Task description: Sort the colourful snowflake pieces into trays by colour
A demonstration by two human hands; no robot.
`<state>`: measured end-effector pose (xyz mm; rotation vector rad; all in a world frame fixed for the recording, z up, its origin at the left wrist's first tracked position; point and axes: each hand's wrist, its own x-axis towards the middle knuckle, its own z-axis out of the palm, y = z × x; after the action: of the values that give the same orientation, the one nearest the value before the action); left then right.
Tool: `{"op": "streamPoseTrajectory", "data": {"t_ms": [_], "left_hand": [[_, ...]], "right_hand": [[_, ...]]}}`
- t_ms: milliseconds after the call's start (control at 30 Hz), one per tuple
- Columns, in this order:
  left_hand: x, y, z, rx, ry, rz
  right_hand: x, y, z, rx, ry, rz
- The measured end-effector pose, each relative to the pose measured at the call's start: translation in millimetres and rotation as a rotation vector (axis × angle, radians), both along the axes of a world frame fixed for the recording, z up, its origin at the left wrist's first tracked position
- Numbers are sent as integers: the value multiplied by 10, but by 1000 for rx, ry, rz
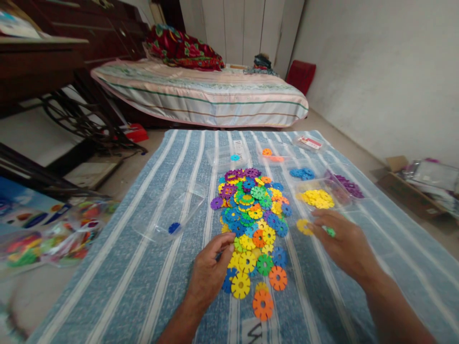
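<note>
My right hand (pixel 340 243) is closed on a yellow notched disc (pixel 304 227), pinched at the fingertips over the cloth. A small green piece (pixel 329 231) shows at its palm side. My left hand (pixel 212 265) rests at the near left edge of a heap of mixed notched discs (pixel 247 229); its fingers are bent, with thumb and forefinger apart, and I see nothing held. Just beyond my right hand, yellow discs (pixel 318 198) lie in a clear plastic box. Closest to me are two orange discs, one of them (pixel 263 306) overlapping a yellow one.
A striped blue cloth (pixel 143 286) covers the table. Clear boxes hold a dark blue disc (pixel 174 228), a light blue disc (pixel 234 157), orange discs (pixel 267 152), blue discs (pixel 301 173) and purple discs (pixel 347 185). A bed (pixel 201 95) stands beyond; bagged toys (pixel 53 239) lie left.
</note>
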<state>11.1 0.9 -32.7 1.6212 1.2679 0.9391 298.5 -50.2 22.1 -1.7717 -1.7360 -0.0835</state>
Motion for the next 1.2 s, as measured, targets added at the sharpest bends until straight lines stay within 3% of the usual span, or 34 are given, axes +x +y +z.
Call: {"op": "streamPoseTrajectory", "data": {"t_ms": [133,200,367,467,867,1200], "left_hand": [[-6,1,-6,-2,16,-4],[-6,0,-11,-7,12,-3],[-5,-4,-31,-7,7,3],[-6,-3,-30,-5,2,1],[-4,-14,-11,-5,-7,-1],[-7,-3,-36,-9,8,-11]], "right_hand": [[221,133,90,214,-123,-257],[165,125,68,187,-128,-208],[-342,-6,-161,10,-13,130],[-587,-28,-295,-68,30,214],[-757,152,-409,-212,-212,166],[-662,214,-559,-139,30,227]]}}
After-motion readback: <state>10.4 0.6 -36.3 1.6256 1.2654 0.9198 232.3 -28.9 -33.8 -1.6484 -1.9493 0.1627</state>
